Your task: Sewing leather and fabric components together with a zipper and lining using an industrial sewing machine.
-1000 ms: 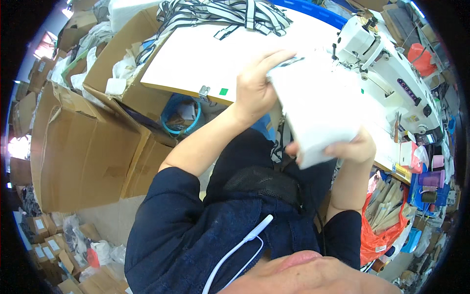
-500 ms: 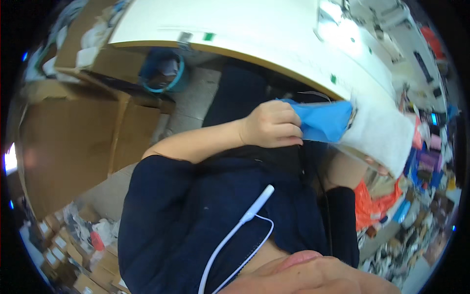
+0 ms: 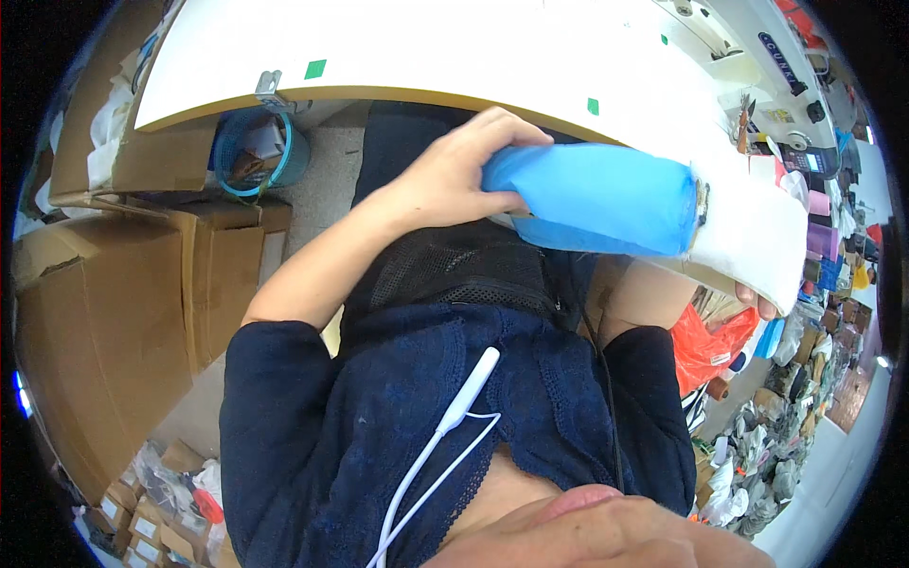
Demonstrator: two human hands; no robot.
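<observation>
In front of my waist is a cloth piece with a blue part and a white, fleecy-looking part. The blue part is rounded out like a tube. My left hand grips the blue part's left end, thumb below and fingers above. Under the white part is my right hand; only some fingertips show at its lower right edge, supporting the cloth. The rest of that hand is covered. A dark, frayed-looking seam lies where blue meets white.
A white worktable with green marks curves ahead, carrying a sewing machine at the far right. Beneath its left side stands a blue basket. Cardboard boxes fill the left; an orange bag and heaped goods are on the right.
My left hand has opened out from a tighter grip and shifted left along the blue cloth. The blue part, flatter and creased before, is now fuller and rounder. The whole view has tilted.
</observation>
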